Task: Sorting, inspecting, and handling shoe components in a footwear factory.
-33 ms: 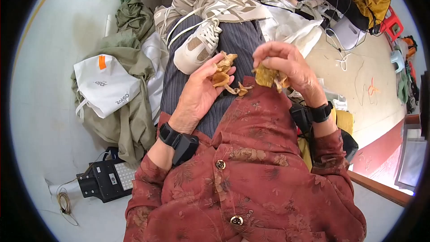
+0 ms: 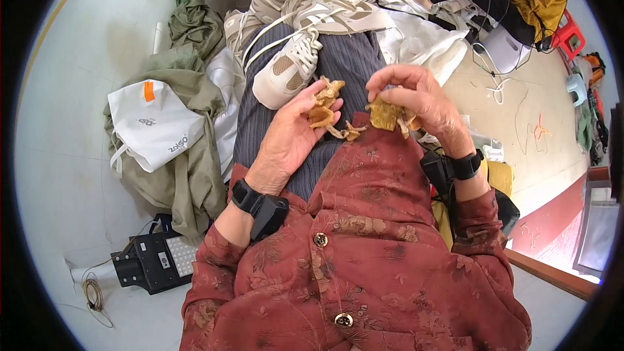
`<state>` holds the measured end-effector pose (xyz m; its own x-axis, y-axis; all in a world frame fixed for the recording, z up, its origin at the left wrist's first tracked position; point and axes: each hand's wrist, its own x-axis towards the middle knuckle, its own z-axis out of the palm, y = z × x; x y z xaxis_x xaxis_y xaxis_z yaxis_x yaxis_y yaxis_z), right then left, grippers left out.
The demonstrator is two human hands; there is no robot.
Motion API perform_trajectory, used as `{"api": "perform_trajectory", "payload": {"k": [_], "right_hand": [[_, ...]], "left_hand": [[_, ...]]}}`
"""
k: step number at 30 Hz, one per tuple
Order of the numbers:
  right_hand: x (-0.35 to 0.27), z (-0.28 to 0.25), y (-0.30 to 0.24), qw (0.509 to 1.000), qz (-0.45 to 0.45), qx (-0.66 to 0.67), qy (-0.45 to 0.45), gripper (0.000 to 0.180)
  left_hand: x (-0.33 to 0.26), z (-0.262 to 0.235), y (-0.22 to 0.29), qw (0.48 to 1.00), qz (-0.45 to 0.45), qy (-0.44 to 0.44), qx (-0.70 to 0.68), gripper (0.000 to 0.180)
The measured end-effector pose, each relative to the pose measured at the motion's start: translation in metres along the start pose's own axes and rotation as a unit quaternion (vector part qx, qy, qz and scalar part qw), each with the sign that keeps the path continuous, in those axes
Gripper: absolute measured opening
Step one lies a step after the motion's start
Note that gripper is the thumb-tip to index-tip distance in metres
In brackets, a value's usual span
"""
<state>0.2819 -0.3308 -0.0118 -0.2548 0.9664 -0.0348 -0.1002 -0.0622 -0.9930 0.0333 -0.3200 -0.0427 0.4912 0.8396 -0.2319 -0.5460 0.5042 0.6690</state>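
Note:
My left hand [image 2: 288, 140] is turned palm up over my lap, with curled, dried yellow-brown pieces [image 2: 320, 116] between its thumb and fingers. A thin strand runs from them to a small dried bit [image 2: 354, 132] near the dark red cloth. Bent over from the other side, my right hand [image 2: 424, 103] pinches a flatter, mustard-coloured dried piece [image 2: 385, 116]. A paler stalk-like piece [image 2: 404, 129] hangs below those fingers. The exact kind of these pieces cannot be made out. Just beyond my left hand, a beige-and-white sneaker [image 2: 279, 79] rests on the dark striped cloth [image 2: 344, 58].
More sneakers and laces [image 2: 338, 0] are heaped ahead. To the left lie a white bag [image 2: 153, 127], olive cloth [image 2: 192, 182] and a black lamp-like device [image 2: 156, 260]. Another person in a mustard top [image 2: 543, 0] sits far right, beside a red stool [image 2: 571, 36].
My right hand and its mustard-coloured piece have shifted very slightly. Both hands keep hold of their dried pieces.

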Motion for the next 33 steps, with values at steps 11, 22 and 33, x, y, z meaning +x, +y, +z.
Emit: {"api": "perform_trajectory", "payload": {"k": [11,22,33], "right_hand": [[0.023,0.02,0.0,0.98,-0.05,-0.19,0.007,0.025],[0.032,0.016,0.008,0.98,-0.036,-0.196,0.002,0.022],[0.028,0.005,0.014,0.996,0.056,-0.05,0.044,0.018]], "left_hand": [[-0.002,0.003,-0.003,0.997,-0.055,0.034,-0.041,0.04],[-0.002,0.006,-0.002,0.998,-0.052,0.029,0.001,0.04],[-0.002,0.005,0.001,0.997,-0.056,-0.024,-0.044,0.056]]}}
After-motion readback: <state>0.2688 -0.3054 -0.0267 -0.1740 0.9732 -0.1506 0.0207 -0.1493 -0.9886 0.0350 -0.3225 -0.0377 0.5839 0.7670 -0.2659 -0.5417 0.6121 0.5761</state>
